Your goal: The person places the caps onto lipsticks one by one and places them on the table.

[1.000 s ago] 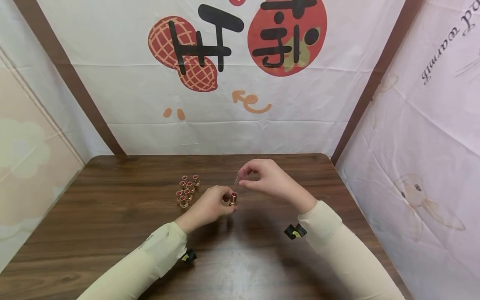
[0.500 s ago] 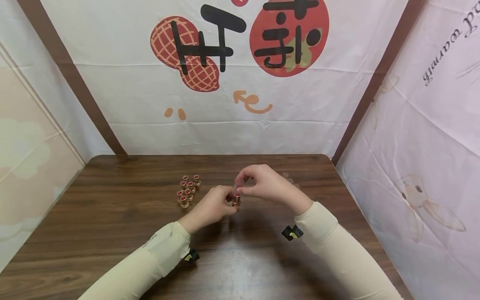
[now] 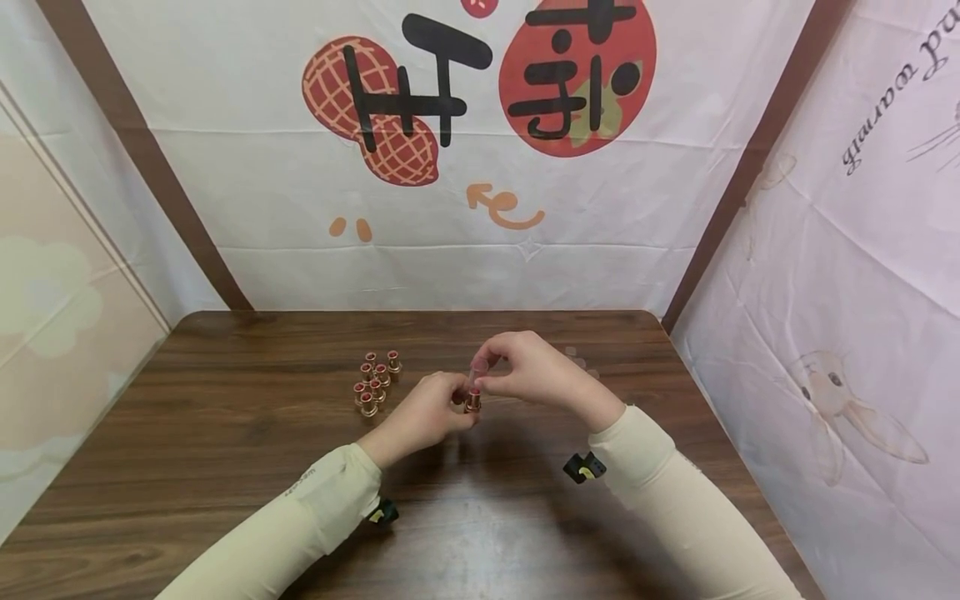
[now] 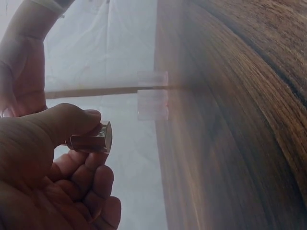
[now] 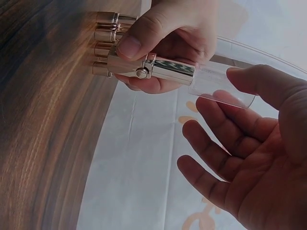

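Observation:
My left hand (image 3: 429,410) pinches a gold lipstick tube (image 5: 173,71) by its base, between thumb and fingers. The tube's red-topped end points up in the head view. My right hand (image 3: 528,367) holds a clear cap (image 5: 213,85) between thumb and forefinger, its other fingers loosely bent. In the right wrist view the cap's rim meets the top end of the tube, in line with it. How far the cap overlaps the tube I cannot tell. Only the square gold base (image 4: 98,139) shows past my left thumb in the left wrist view.
Several more gold lipstick tubes (image 3: 367,404) stand uncapped in a cluster left of my left hand. Beyond my right wrist several clear caps (image 4: 153,105) stand on the wooden table (image 3: 225,433). Printed cloth (image 3: 450,275) hangs behind the table's far edge.
The right hand has come down and slightly left, bringing the clear cap to the tube's top. My left hand has shifted slightly right with the tube. In the last half second, little moves.

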A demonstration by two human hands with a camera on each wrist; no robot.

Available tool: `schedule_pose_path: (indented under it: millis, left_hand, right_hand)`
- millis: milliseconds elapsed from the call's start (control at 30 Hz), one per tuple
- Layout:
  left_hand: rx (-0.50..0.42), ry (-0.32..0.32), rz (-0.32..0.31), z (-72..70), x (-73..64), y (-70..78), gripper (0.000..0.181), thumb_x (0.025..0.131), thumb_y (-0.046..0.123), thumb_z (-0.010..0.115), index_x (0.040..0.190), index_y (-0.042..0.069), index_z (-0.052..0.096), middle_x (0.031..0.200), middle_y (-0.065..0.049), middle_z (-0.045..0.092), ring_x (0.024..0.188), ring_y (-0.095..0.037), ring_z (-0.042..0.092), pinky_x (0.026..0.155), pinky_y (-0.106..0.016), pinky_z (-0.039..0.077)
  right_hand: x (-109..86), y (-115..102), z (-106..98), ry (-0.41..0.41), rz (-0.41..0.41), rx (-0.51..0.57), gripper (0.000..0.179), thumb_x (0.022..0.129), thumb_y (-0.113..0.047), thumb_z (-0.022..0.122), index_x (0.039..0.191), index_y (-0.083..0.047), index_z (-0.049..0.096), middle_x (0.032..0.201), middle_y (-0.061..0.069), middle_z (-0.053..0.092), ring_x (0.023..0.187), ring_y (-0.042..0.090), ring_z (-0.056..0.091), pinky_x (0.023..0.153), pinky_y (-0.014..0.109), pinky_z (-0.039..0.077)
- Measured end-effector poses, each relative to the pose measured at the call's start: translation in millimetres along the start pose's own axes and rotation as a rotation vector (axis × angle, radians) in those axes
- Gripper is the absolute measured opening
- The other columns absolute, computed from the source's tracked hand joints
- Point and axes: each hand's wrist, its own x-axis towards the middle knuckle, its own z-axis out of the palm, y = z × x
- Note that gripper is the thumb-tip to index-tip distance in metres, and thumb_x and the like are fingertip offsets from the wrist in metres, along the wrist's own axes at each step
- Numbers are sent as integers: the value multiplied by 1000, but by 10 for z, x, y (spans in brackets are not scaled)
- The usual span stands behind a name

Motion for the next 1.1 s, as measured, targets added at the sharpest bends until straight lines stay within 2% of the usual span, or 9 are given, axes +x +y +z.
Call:
schedule_pose_path:
  millis: [167,300,433,733,967,1100]
  left_hand:
    - [-1,-1,-8,3,6,12,15,82,17,81,84,21,66,77,7,63,72,-13,56,66,-30,46]
    - [9,9,-8,-7,3,34,15,82,18,81,85,20,67,78,7,63,78,-21,61,68,-31,46]
    - [14,19,-8,-17,-3,51,14,81,18,81,87,19,68,80,7,64,82,-26,63,70,-32,46]
    - [27,19,-43,-42,-8,83,18,82,19,83,83,19,65,84,-7,67,71,-11,51,64,-29,43]
    - [34,29,-27,-59,-3,121,20,81,19,83,82,18,63,82,-4,65,70,-11,51,63,-29,43]
    - [29,31,-23,-67,-7,134,20,80,19,83,83,18,64,82,-2,65,71,-11,52,64,-29,44]
  right_hand:
    - [1,10,44,0,-9,12,9,90,-19,76,97,-24,73,88,-17,69,90,7,65,80,31,54]
    - [-4,14,65,-3,-7,13,8,91,-20,76,97,-22,73,89,-16,69,92,8,65,83,36,56]
    - [-10,20,74,-14,2,14,8,92,-21,76,99,-22,73,91,-16,69,93,6,64,83,34,55]
    - [-7,52,102,-39,-7,36,9,91,-20,76,99,-22,73,91,-16,70,97,6,67,83,29,54]
    - [-12,69,105,-45,-8,50,8,91,-21,78,96,-24,73,92,-16,71,96,4,66,85,37,56]
    - [-12,66,104,-46,-15,42,7,92,-23,78,96,-25,72,92,-17,71,95,2,66,83,32,56]
